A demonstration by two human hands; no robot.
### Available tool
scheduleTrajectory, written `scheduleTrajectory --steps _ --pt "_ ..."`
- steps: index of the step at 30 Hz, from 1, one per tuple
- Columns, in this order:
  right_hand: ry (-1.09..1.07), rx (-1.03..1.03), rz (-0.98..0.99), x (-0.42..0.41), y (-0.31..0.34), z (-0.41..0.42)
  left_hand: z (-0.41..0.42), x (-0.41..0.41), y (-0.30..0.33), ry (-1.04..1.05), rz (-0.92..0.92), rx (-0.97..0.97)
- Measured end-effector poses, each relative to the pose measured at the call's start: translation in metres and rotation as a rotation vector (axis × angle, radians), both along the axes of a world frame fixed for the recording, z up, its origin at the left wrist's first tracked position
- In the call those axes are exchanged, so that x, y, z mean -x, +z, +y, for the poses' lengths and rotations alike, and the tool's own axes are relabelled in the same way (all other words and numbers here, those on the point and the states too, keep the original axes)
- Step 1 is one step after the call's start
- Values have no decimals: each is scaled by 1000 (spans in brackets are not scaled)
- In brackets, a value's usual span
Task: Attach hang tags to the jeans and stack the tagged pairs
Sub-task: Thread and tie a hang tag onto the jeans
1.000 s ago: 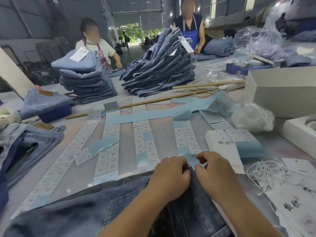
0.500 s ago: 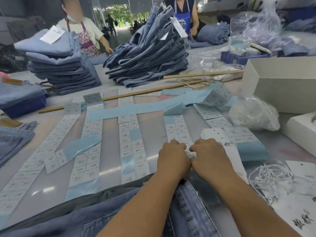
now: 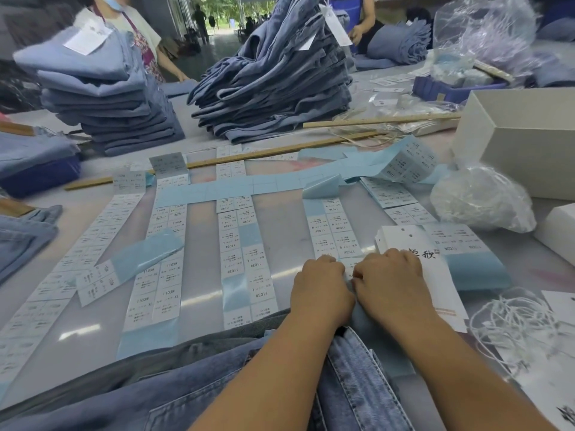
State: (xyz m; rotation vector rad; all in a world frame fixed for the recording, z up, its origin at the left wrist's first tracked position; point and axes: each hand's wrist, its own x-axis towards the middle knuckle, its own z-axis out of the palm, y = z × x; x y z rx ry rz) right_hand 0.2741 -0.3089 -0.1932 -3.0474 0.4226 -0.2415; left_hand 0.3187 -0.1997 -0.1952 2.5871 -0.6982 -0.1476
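At the near table edge, both hands (image 3: 353, 286) pinch a sticker strip (image 3: 334, 231) running lengthwise away from the jeans (image 3: 351, 393).

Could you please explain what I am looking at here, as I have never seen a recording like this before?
There is no machine: a person wears a camera on the head, so the one view looks forward and down at their own two bare hands. The left hand and right hand meet knuckle to knuckle, fingers curled, at the lower end of a label strip; what exactly they pinch is hidden under the knuckles. A pair of jeans lies in front of the person. The table carries more strips of printed size labels on blue backing, a stack of white hang tags, a tangle of white string, and two piles of folded jeans further back. Other workers stand at the far side.
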Motion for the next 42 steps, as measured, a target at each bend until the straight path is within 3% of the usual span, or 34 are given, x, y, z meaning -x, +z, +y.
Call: scheduleTrajectory --steps 10,22,29,36,42 --pt "-51 -62 -117 5 7 2 0 0 -1 27 53 -18" --pt "-51 -125 -496 17 18 -8 -1 -1 -2 47 66 -64" --pt "-22 -260 -706 43 35 -11 0 3 2 4 12 -85" --pt "-7 -431 -766 99 37 -8 7 23 26 2 -218 249" --pt "-56 -532 -646 137 24 -8 9 58 41 -77 -64 344"
